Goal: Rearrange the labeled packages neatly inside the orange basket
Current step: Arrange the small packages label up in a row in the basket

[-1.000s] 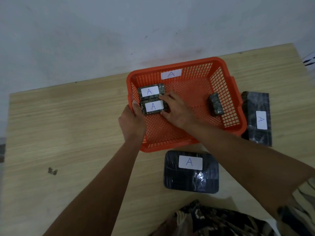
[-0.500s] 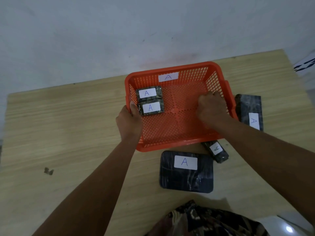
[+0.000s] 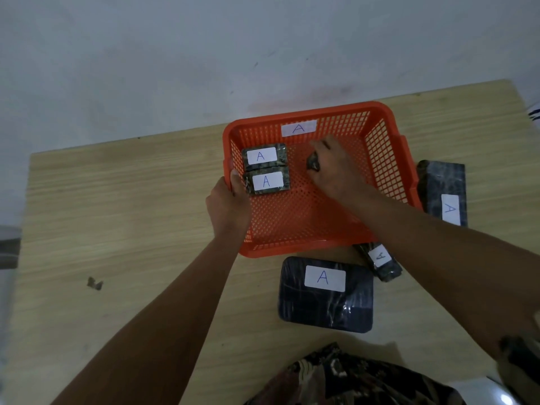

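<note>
The orange basket, marked A on its far wall, stands on the wooden table. Two small dark packages with white A labels lie side by side at its left: one at the back, one nearer. My left hand grips the basket's left rim. My right hand is inside the basket, closed around a third small dark package, mostly hidden by the fingers, to the right of the two.
Outside the basket lie a large dark package with an A label in front, a small one at the front right corner, and a long dark one to the right. The table's far edge meets a white wall.
My right hand went from the left packages to the basket's right side, took the small package there and carried it toward the middle left. The left hand stayed on the rim.
</note>
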The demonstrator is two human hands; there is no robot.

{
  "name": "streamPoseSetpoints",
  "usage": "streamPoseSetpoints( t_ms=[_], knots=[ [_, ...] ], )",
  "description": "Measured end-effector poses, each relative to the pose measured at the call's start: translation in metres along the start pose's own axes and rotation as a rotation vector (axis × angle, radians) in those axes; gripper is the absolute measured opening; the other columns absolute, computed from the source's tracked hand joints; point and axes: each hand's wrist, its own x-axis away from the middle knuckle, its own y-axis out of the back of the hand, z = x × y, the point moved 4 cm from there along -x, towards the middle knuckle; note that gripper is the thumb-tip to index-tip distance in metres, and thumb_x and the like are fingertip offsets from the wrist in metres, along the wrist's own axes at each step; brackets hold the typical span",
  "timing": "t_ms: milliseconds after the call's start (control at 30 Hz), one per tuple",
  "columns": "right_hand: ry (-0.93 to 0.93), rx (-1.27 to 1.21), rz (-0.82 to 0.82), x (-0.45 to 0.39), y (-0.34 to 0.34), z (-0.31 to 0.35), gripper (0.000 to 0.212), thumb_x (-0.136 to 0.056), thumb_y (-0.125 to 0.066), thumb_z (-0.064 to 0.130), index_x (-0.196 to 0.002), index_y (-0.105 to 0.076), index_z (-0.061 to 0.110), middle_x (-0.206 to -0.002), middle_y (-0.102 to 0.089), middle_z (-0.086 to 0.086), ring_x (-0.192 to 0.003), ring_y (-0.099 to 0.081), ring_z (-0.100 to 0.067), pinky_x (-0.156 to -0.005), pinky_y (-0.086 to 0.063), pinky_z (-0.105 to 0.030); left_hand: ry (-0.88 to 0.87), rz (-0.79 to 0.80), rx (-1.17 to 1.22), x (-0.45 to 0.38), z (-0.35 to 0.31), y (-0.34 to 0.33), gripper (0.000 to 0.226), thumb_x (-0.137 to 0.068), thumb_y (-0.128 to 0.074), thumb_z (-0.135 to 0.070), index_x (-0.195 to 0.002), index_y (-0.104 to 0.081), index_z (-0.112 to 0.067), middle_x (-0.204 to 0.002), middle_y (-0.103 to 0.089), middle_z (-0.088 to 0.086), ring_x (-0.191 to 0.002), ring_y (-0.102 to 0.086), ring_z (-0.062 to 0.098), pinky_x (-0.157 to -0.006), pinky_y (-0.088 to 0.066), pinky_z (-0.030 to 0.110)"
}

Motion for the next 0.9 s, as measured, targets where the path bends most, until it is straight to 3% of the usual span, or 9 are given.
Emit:
streamPoseSetpoints(
  t_ms=[167,267,333,433,533,633,767,900],
  knots=[
    [0.080,-0.164,0.029,0.018,0.000,-0.006,0.061,-0.080,-0.076,0.038,-0.132,-0.054,0.016,-0.128,-0.059,-0.005,-0.115,-0.052,-0.015,-0.098,-0.037,-0.025,0.001,-0.001,-0.003,-0.002,0.001,-0.001,0.050,-0.103,-0.033,-0.044,-0.078,-0.059,-0.009,-0.080,-0.070,0.013,-0.073,-0.064,0.030,-0.065,-0.050,0.039],
    [-0.041,-0.122,-0.039,0.025,0.001,-0.021,0.054,-0.077,-0.075,0.044,-0.122,-0.063,0.017,-0.120,-0.061,-0.003,-0.109,-0.055,-0.017,-0.091,-0.036,-0.024,-0.014,-0.022,-0.003,-0.001,0.000,0.001,0.047,-0.103,-0.034,-0.042,-0.077,-0.058,-0.011,-0.080,-0.070,0.013,-0.072,-0.063,0.031,-0.063,-0.045,0.036],
    [-0.149,-0.058,0.037,0.028,-0.002,-0.032,0.045,-0.075,-0.074,0.050,-0.109,-0.070,0.020,-0.114,-0.060,-0.002,-0.103,-0.055,-0.019,-0.085,-0.036,-0.026,-0.010,-0.022,-0.006,0.000,0.000,0.001,0.048,-0.103,-0.033,-0.042,-0.077,-0.059,-0.010,-0.080,-0.070,0.012,-0.073,-0.064,0.031,-0.066,-0.049,0.038],
    [-0.158,-0.121,0.098,0.034,-0.005,-0.040,0.031,-0.074,-0.079,0.041,-0.099,-0.065,0.027,-0.103,-0.057,0.003,-0.099,-0.055,-0.019,-0.078,-0.038,-0.029,0.001,-0.012,-0.008,0.000,-0.001,0.000,0.049,-0.103,-0.033,-0.042,-0.077,-0.059,-0.009,-0.079,-0.069,0.010,-0.072,-0.064,0.029,-0.070,-0.054,0.044],
    [-0.089,-0.143,0.170,0.042,-0.006,-0.037,0.045,-0.069,-0.082,0.047,-0.102,-0.056,0.032,-0.106,-0.054,0.009,-0.099,-0.053,-0.015,-0.078,-0.040,-0.030,-0.005,-0.019,-0.006,0.000,-0.002,0.001,0.051,-0.103,-0.033,-0.042,-0.079,-0.062,-0.007,-0.080,-0.070,0.012,-0.073,-0.064,0.030,-0.071,-0.054,0.045],
    [-0.091,-0.189,0.188,0.047,-0.005,-0.037,0.047,-0.074,-0.070,0.063,-0.108,-0.061,0.032,-0.109,-0.058,0.009,-0.099,-0.051,-0.010,-0.081,-0.041,-0.031,-0.006,-0.025,-0.007,0.000,-0.002,0.001,0.051,-0.103,-0.033,-0.042,-0.082,-0.063,-0.006,-0.083,-0.071,0.013,-0.076,-0.065,0.033,-0.072,-0.054,0.045],
    [-0.048,-0.251,0.195,0.049,0.001,-0.040,0.021,-0.083,-0.075,0.035,-0.100,-0.072,0.023,-0.099,-0.067,0.007,-0.095,-0.060,-0.013,-0.080,-0.046,-0.029,-0.003,-0.024,0.002,0.000,-0.002,0.001,0.051,-0.102,-0.034,-0.043,-0.085,-0.065,-0.006,-0.085,-0.071,0.013,-0.077,-0.066,0.031,-0.070,-0.054,0.042],
    [-0.080,-0.247,0.219,0.051,0.001,-0.039,0.038,-0.076,-0.082,0.034,-0.111,-0.068,0.022,-0.111,-0.067,0.004,-0.101,-0.060,-0.013,-0.087,-0.047,-0.028,0.006,-0.024,0.004,0.001,-0.002,0.002,0.052,-0.102,-0.034,-0.043,-0.088,-0.066,-0.005,-0.086,-0.072,0.014,-0.078,-0.066,0.032,-0.073,-0.055,0.046]
  ],
)
